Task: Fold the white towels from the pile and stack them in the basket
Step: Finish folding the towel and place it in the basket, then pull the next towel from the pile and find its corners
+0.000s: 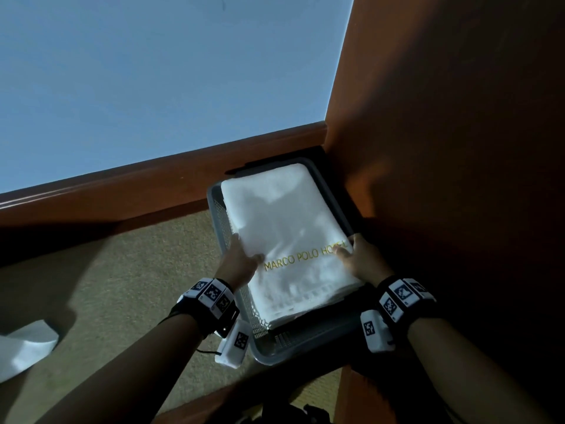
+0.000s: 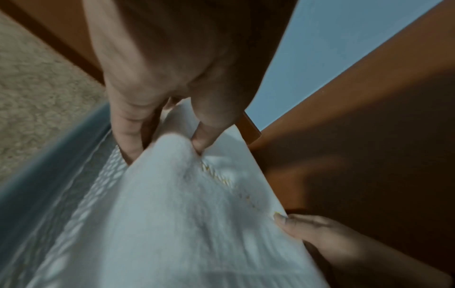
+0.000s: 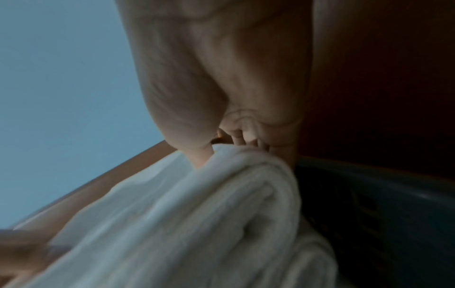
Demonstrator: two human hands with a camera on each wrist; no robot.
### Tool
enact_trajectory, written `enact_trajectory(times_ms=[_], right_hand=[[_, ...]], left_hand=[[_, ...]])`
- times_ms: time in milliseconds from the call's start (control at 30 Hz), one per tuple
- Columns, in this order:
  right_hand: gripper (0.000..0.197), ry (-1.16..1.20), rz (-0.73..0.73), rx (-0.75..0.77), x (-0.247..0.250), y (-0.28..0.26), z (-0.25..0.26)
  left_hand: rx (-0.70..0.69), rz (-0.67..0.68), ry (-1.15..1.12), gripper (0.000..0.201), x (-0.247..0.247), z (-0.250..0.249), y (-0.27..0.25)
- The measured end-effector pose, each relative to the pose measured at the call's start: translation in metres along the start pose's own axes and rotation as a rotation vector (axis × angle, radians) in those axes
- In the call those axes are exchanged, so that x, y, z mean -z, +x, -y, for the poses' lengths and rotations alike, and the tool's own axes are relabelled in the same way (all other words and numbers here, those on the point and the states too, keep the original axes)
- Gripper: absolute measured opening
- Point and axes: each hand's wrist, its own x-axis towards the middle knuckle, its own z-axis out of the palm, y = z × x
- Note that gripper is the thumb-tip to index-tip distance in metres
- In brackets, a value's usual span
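A folded white towel (image 1: 284, 228) with gold "MARCO POLO HOTEL" lettering lies across the grey mesh basket (image 1: 266, 350), which sits on the floor in a corner. My left hand (image 1: 241, 258) grips the towel's left edge, thumb on top and fingers beneath (image 2: 128, 136). My right hand (image 1: 357, 255) grips the right edge the same way, thumb on the lettering. In the right wrist view the folded towel (image 3: 221, 214) bunches under the right hand (image 3: 221, 136), with several layers showing. The left wrist view shows the towel (image 2: 184, 214) over the basket (image 2: 74, 175) wall.
The basket stands against an orange-brown wooden panel (image 1: 443, 117) on the right and a wooden baseboard (image 1: 153, 185) behind. Beige carpet (image 1: 122, 286) spreads to the left. Another white towel (image 1: 24, 347) lies on the carpet at the far left edge.
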Motion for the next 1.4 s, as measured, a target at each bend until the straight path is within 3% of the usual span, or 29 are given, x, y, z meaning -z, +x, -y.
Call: enact_trajectory(times_ms=[133,233,333,400,500,567,667,767,867,1100,1400], right_hand=[[0.075,0.014,0.089,0.01,0.009,-0.01,-0.003],[0.078,0.001,0.078,0.051,0.006,-0.025,-0.012],[0.075,0.005,-0.01,0.088,-0.005,-0.033,-0.016],[0.079,-0.128,-0.117,0.142,-0.012,-0.039,-0.012],[0.072,-0.28,-0.247,0.341,-0.025,-0.054,0.001],[0.065,-0.336,-0.184,0.455,-0.041,-0.065,0.005],[0.063,-0.452,-0.059,0.536,-0.072,-0.081,-0.005],[0.068,-0.497,-0.049,0.521,-0.086,-0.093,-0.017],[0.06,-0.479,-0.058,0.465,-0.08,-0.104,-0.006],[0.045,-0.338,-0.08,0.465,-0.098,-0.155,0.065],[0.03,-0.27,-0.112,0.723,-0.219,-0.248,0.184]], left_hand=[[-0.112,0.001,0.126,0.108,0.003,0.006,-0.014],[-0.236,0.092,0.314,0.096,0.008,0.015,-0.029],[-0.209,0.153,0.337,0.092,0.013,0.02,-0.036],[-0.243,0.121,0.38,0.088,0.015,0.02,-0.036],[-0.346,0.014,0.437,0.068,0.016,0.022,-0.037],[-0.399,0.002,0.515,0.066,0.016,0.025,-0.036],[-0.386,0.097,0.672,0.076,0.014,0.035,-0.032],[-0.395,0.129,0.755,0.076,0.017,0.041,-0.035],[-0.446,0.114,0.702,0.068,0.031,0.044,-0.046],[-0.428,-0.05,0.467,0.043,0.119,0.081,-0.095],[-0.276,-0.283,0.375,0.026,0.303,0.208,-0.219]])
